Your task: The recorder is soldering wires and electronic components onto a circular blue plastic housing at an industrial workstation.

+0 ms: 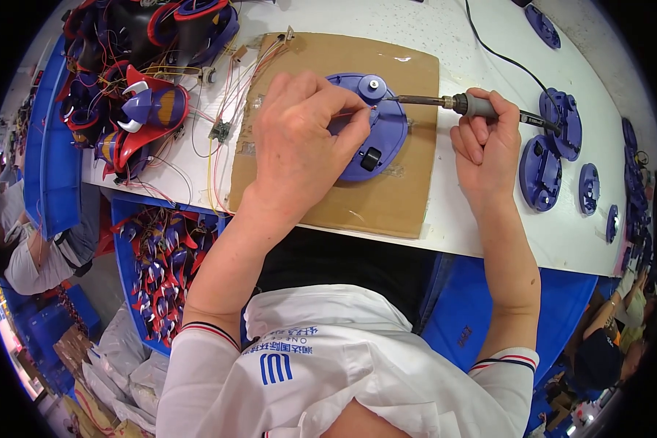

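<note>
A purple oval plastic base with a black wheel and a round purple post lies on a cardboard sheet. Over its left side, my left hand is closed, thumb and forefinger pinching what looks like a thin red wire close to the middle of the base. My right hand grips a soldering iron by its grey handle. The iron points left, its tip at the base just below the post and near my left fingertips. Whether the tip touches anything is too small to tell.
Red and purple toy shells with loose wires crowd the table's left, beside a small circuit board. More purple bases lie at the right, near the iron's black cord. A blue bin below holds more shells. Other people are at both sides.
</note>
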### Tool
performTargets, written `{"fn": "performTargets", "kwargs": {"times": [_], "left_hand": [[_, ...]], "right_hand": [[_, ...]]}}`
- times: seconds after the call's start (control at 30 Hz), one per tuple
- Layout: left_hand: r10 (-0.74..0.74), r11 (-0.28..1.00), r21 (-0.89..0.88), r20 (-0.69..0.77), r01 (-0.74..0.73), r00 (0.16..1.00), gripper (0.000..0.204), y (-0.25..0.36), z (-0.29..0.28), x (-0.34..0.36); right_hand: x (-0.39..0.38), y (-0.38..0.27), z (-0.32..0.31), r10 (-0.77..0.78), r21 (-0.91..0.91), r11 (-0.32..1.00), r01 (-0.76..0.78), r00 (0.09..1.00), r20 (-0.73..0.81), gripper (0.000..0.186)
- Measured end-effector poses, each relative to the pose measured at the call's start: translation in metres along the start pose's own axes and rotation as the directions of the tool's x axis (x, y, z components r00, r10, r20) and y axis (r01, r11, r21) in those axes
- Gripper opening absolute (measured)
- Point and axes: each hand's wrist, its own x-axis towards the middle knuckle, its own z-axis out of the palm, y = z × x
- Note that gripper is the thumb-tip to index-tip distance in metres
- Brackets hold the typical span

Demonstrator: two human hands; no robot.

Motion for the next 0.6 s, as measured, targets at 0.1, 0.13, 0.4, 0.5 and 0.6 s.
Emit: {"fn": "performTargets", "kwargs": {"times": [0.1, 0.13, 0.4, 0.5, 0.6], "left_hand": [[0.010, 1.000, -0.001, -0.008, -0.010, 1.000, 0.009, -0.0012, 0.0001, 0.0003], [0.015, 1.000, -0.001, -0.011, -0.015, 1.000, 0.009, -0.0019, 0.0004, 0.0006], [0.034, 0.999, 0.008, -0.024, -0.034, 0.999, 0.007, -0.0059, 0.0000, -0.0011], [0.057, 0.998, 0.002, -0.054, -0.057, 0.997, 0.006, -0.0091, 0.0023, -0.0011], [0.066, 0.998, 0.018, -0.085, -0.065, 0.994, 0.007, -0.0089, 0.0045, -0.0033]], "right_hand": [[-0.0007, -0.0015, 0.0025, 0.006, 0.012, 1.000, -0.006, 1.000, -0.008, 0.026], [-0.0008, -0.0022, 0.0033, 0.009, 0.017, 1.000, -0.009, 1.000, -0.013, 0.026], [0.0002, -0.0020, 0.0037, 0.021, 0.052, 0.998, -0.021, 1.000, -0.001, 0.024], [-0.0011, -0.0034, 0.0053, 0.057, 0.113, 0.992, -0.055, 0.998, -0.021, 0.023], [-0.0061, -0.0041, 0.0072, 0.090, 0.149, 0.985, -0.088, 0.996, -0.007, 0.022]]}}
